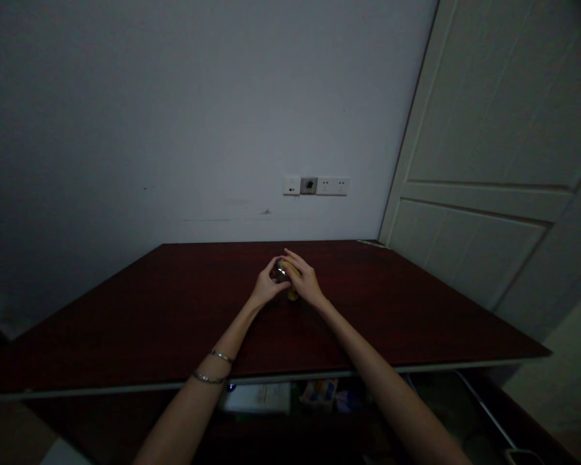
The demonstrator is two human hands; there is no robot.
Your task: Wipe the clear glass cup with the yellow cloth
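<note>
While both our arms stretch out over the dark red counter (174,303), the two hands meet near its middle, towards the far edge. Our right grip (306,283) is closed over a small yellow object (293,295), its fingers lying across the top so that only bits of yellow show above and below them. Our left grip (266,284) is curled in from the other side, fingertips pinched on a shiny, silvery part (281,272) at the object's left end. What the object is we cannot tell; it is too small and dim. It sits just above or on the counter, between the two hands. Two thin bangles (221,355) ring our left wrist. On the pale wall behind runs a strip of sockets (316,186), and a white panelled door (503,161) stands to the right. Beneath the counter's near edge we see a white box (256,397) and some colourful packets (319,391).
</note>
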